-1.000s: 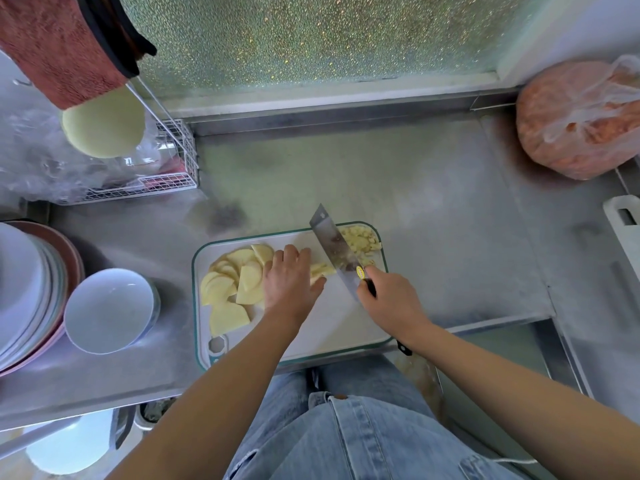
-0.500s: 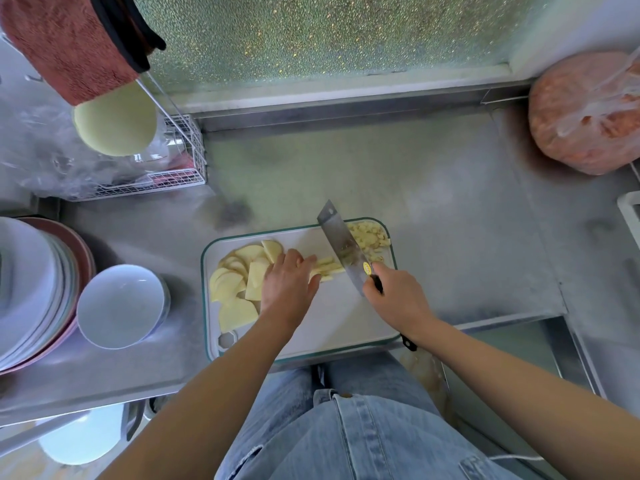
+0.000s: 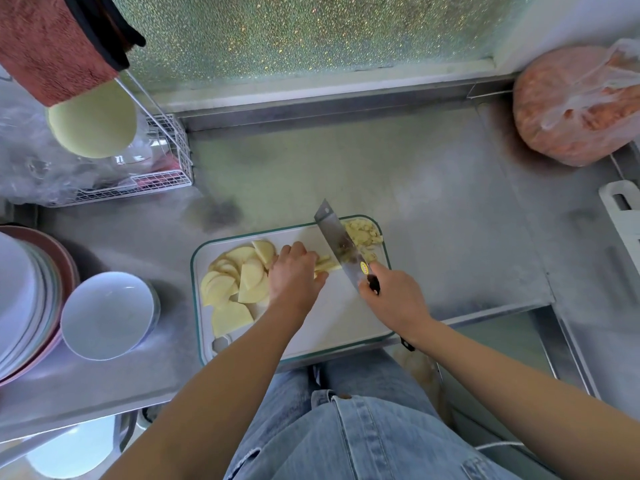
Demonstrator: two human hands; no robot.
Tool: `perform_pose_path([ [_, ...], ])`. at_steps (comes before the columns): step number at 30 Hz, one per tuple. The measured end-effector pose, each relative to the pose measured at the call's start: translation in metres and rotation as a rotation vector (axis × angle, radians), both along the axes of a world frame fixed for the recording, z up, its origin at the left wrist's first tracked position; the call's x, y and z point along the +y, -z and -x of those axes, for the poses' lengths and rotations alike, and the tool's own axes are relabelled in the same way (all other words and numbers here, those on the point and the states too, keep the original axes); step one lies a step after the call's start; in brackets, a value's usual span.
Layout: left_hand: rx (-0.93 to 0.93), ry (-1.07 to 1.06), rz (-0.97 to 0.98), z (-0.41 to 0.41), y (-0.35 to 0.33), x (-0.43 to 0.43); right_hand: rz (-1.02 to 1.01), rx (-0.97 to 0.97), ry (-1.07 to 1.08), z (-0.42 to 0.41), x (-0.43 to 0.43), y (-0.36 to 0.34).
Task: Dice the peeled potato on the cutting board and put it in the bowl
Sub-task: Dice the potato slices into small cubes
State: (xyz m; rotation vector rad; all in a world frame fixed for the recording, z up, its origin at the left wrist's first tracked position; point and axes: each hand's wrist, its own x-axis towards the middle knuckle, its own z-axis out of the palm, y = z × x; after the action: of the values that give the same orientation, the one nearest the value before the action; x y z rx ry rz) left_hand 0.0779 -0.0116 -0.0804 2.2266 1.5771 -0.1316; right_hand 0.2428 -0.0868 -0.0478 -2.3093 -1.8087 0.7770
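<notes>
Right hand (image 3: 394, 299) grips my cleaver (image 3: 337, 244); my left hand (image 3: 294, 275) pins potato strips (image 3: 325, 265) with curled fingers. One diced pile (image 3: 363, 233) is done. The slices (image 3: 235, 282) are uncut and the bowl (image 3: 107, 315) is empty.

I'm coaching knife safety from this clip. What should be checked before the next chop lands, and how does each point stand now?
1. Right hand grip on the cleaver: ok, fingers curled round the handle.
2. Left hand clear of the blade: ok, it holds the potato strips from the blade's left, with strip ends showing between.
3. Diced pile out of the cut: ok, at the board's far right corner, beyond the blade.
4. Cutting board fully supported: cannot tell, its near edge lies at the front edge of the counter.
5. Bowl ready: ok, empty, on the counter left of the board.
</notes>
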Motion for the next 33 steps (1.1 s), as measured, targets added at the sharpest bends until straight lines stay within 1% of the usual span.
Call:
perform_pose_path([
  [4,0.007,0.015,-0.029,-0.001,0.0,-0.003,-0.001,-0.036,0.001,0.001,0.003,-0.002],
  [12,0.064,0.011,-0.034,-0.014,-0.002,0.007,0.004,-0.039,-0.005,0.003,0.007,-0.004],
  [17,-0.018,-0.028,-0.018,-0.012,0.002,0.008,0.009,-0.056,-0.001,0.003,0.011,-0.005],
  [21,-0.088,-0.016,-0.04,0.003,0.004,0.002,0.015,-0.056,-0.031,0.004,0.013,-0.006],
  [27,-0.066,-0.014,-0.019,0.004,0.005,0.005,0.033,-0.077,-0.091,0.009,0.016,-0.008],
  [33,-0.089,-0.024,-0.02,-0.001,0.006,0.005,0.049,-0.105,-0.108,0.011,0.016,-0.005],
])
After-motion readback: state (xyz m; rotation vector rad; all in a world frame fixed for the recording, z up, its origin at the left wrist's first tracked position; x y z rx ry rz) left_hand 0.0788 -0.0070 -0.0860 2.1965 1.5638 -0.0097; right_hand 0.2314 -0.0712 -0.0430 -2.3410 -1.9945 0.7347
